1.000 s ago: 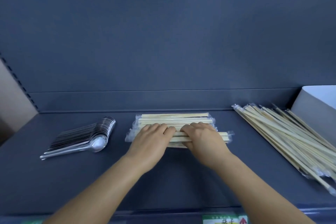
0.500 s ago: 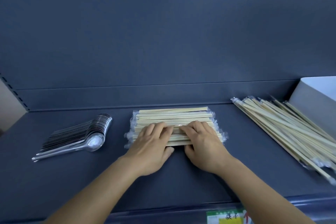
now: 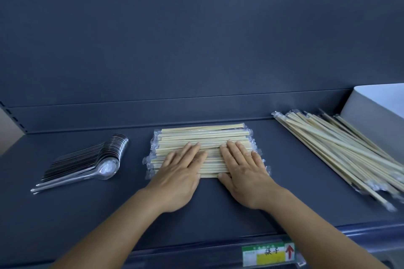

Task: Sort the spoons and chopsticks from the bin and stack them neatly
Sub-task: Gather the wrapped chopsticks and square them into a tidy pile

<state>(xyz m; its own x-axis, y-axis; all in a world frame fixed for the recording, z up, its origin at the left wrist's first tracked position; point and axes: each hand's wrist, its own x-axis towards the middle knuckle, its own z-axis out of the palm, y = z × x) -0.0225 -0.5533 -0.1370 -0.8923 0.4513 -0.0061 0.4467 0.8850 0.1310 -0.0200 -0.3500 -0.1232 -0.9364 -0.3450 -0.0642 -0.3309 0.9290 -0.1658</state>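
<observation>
A flat stack of plastic-wrapped wooden chopsticks (image 3: 203, 135) lies crosswise in the middle of the dark shelf (image 3: 65, 214). My left hand (image 3: 181, 172) and my right hand (image 3: 242, 168) rest palm-down on its near half, fingers stretched out and slightly apart, thumbs at the near edge. Neither hand holds anything. To the left, a nested row of metal spoons (image 3: 87, 161) lies with bowls toward the middle. At the right, a loose pile of wrapped chopsticks (image 3: 341, 150) runs diagonally toward the shelf's front.
A white bin (image 3: 376, 107) stands at the far right, behind the loose pile. The shelf's back panel rises just behind the stacks. A green, yellow and white label (image 3: 269, 254) with a red arrow sits on the front rail.
Both hands have flattened and spread over the middle stack, and its near chopsticks now lie flush with the rest. The camera has tilted down a little.
</observation>
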